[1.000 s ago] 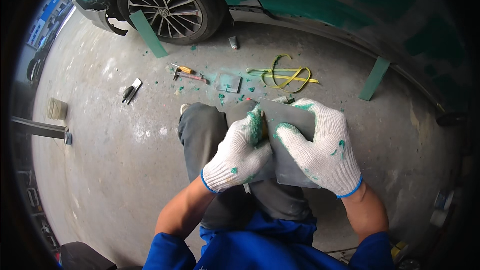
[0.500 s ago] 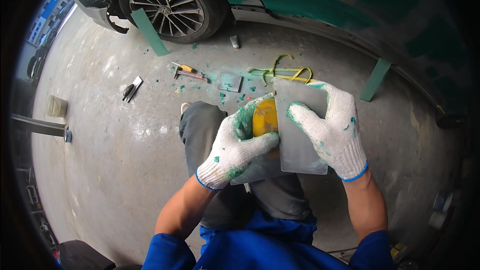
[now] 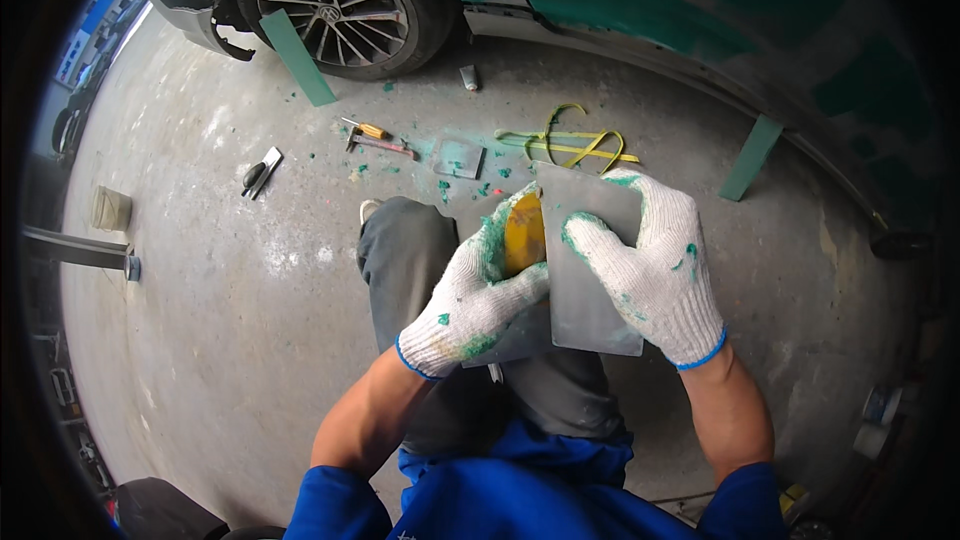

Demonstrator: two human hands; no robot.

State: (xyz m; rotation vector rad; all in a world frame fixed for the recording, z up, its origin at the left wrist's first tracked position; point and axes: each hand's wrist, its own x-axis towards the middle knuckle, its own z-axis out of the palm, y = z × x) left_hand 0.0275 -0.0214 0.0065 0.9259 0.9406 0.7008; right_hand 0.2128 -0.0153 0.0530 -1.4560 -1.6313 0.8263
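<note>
Both my hands wear white knit gloves smeared with green putty and meet in front of my knees. In my left hand (image 3: 480,290), closed, is a rounded yellow piece (image 3: 523,233) with brown worn patches. My right hand (image 3: 655,265) grips a flat grey rectangular spreader plate (image 3: 590,315), thumb on its face and fingers behind its far edge. The plate's left edge overlaps the yellow piece, hiding part of it. Another grey flat sheet (image 3: 510,340) shows beneath my left hand, above my lap; how it joins the yellow piece is hidden.
A green car with its wheel (image 3: 335,15) stands ahead. On the concrete floor lie a putty knife (image 3: 262,174), a screwdriver (image 3: 366,127), a red-handled tool (image 3: 385,146), a small plate (image 3: 458,158), a tube (image 3: 469,77), yellow strips (image 3: 580,145) and green scraps. A bucket (image 3: 111,209) stands left.
Both hands have shifted slightly left. The grey plate now covers more of the yellow piece, whose visible part has narrowed.
</note>
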